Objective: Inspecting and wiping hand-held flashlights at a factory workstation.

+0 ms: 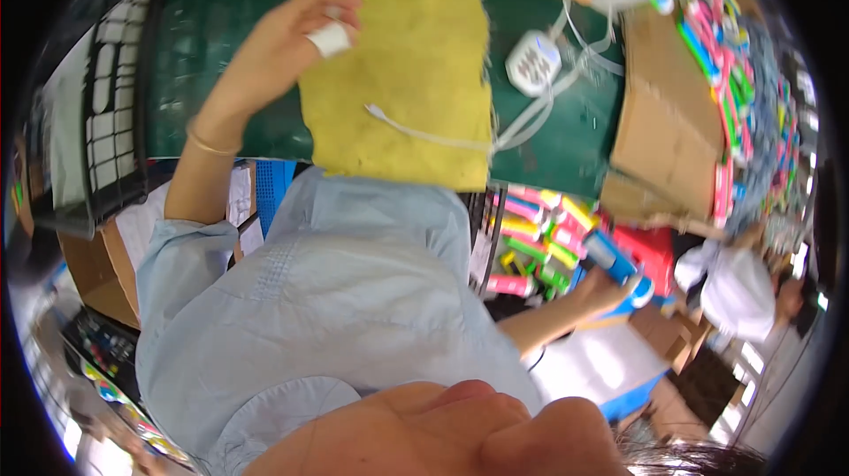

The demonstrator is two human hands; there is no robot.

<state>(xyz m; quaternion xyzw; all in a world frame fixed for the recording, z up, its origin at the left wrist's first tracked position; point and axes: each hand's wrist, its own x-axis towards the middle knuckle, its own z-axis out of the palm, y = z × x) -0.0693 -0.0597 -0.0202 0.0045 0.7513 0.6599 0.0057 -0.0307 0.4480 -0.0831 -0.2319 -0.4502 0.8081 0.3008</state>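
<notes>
My left hand (305, 26) is over the upper left part of a yellow cloth (416, 51). Its fingers are loosely bent and apart, with white wrapping (331, 39) around a digit, and I see nothing held in them. A white cable (424, 134) with a small plug end lies across the cloth. Off to the lower right, beside the table, my right hand (603, 293) is closed around a blue cylinder (610, 252) with a white and blue end. Its exact kind is unclear. Under that hand are several bright plastic pieces (544, 237) in pink, yellow and green.
The cloth lies on a green tabletop (566, 144). A white multi-port charger (533, 63) with coiled cables sits right of it. Cardboard (668, 113) stands at the right edge, a black wire crate (115, 104) at the left. Another person in white (734, 290) is at far right.
</notes>
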